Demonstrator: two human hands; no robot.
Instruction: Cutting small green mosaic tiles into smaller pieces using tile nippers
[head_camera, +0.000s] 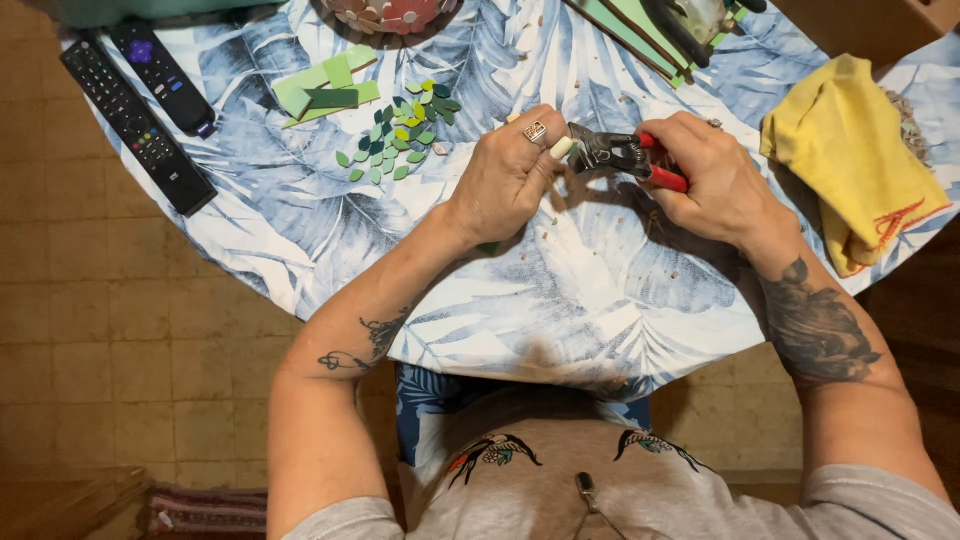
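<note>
My right hand (715, 180) grips red-handled nippers (625, 155), their dark metal jaws pointing left. My left hand (510, 175), with a ring on one finger, is closed right at the jaws; whatever piece it pinches there is hidden by the fingers. Both hands hover over a round table covered with a blue-and-white leaf-print cloth (560, 290). To the left of my left hand lies a cluster of several small green leaf-shaped pieces (400, 135), with larger green strips (325, 88) behind them.
Two black remote controls (135, 110) lie at the table's left edge. A crumpled yellow cloth (850, 155) sits at the right. A mosaic bowl (385, 15) and a green tray with tools (665, 30) stand at the far edge. Tiled floor surrounds the table.
</note>
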